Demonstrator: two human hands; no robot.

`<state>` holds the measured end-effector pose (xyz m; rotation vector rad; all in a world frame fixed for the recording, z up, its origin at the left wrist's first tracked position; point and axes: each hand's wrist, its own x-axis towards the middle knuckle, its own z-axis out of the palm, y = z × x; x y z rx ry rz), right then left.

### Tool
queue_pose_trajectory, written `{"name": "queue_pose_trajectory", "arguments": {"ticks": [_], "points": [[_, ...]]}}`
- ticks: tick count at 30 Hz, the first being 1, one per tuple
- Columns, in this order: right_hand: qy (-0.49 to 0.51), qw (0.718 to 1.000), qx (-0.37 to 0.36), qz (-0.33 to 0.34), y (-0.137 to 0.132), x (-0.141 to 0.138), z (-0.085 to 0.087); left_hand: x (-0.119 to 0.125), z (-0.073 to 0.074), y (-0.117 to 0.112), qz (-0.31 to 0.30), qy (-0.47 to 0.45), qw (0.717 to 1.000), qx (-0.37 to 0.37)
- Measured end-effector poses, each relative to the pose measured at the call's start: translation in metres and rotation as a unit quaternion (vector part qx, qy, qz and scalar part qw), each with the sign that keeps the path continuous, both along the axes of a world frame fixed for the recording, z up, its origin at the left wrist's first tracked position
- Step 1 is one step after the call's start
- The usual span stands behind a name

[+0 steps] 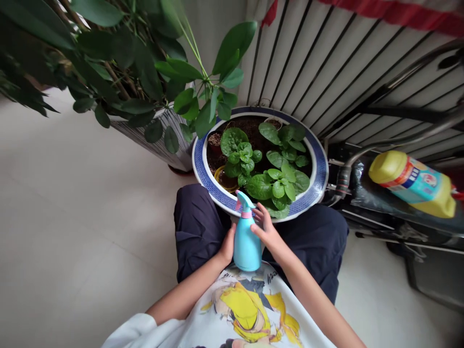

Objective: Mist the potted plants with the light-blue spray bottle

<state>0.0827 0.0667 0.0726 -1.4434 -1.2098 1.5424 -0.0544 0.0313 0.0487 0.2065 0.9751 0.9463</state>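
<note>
A light-blue spray bottle (247, 246) with a pink collar and pink trigger stands upright in front of my lap. My left hand (227, 245) is closed against its left side, its fingers partly hidden behind the bottle. My right hand (266, 227) is at the bottle's upper right, with fingers apart beside the spray head and thumb at the bottle's shoulder. Just beyond is a large round pot (201, 166) with a blue-and-white rim. Several leafy green plants (279, 186) grow in its dark soil (253, 130).
A tall leafy plant (145, 63) in a striped planter (155, 140) leans in from the left. Behind the pot is a white ribbed radiator (290, 53). At right, a yellow bottle (413, 183) lies on a metal-framed cart (348, 179). My knees (315, 241) flank the pot's near side.
</note>
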Motion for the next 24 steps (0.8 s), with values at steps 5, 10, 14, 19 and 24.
{"name": "queue_pose_trajectory", "arguments": {"ticks": [5, 10, 14, 19, 24], "points": [[0.017, 0.998, 0.039, 0.053, -0.055, 0.006, 0.003, 0.002, 0.018, -0.003, 0.044, 0.189, 0.971, 0.142], [-0.095, 0.990, 0.101, 0.019, -0.057, -0.001, 0.018, -0.001, 0.049, 0.016, 0.083, 0.277, 0.930, 0.226], [-0.151, 0.978, 0.145, 0.022, -0.054, -0.010, 0.014, -0.005, 0.071, 0.039, 0.022, 0.291, 0.920, 0.261], [-0.220, 0.963, 0.157, 0.006, -0.055, -0.014, 0.002, 0.003, 0.067, 0.056, 0.021, 0.261, 0.958, 0.118], [-0.241, 0.959, 0.147, 0.008, -0.048, -0.013, -0.001, 0.012, 0.056, 0.067, 0.034, 0.327, 0.937, 0.121]]}}
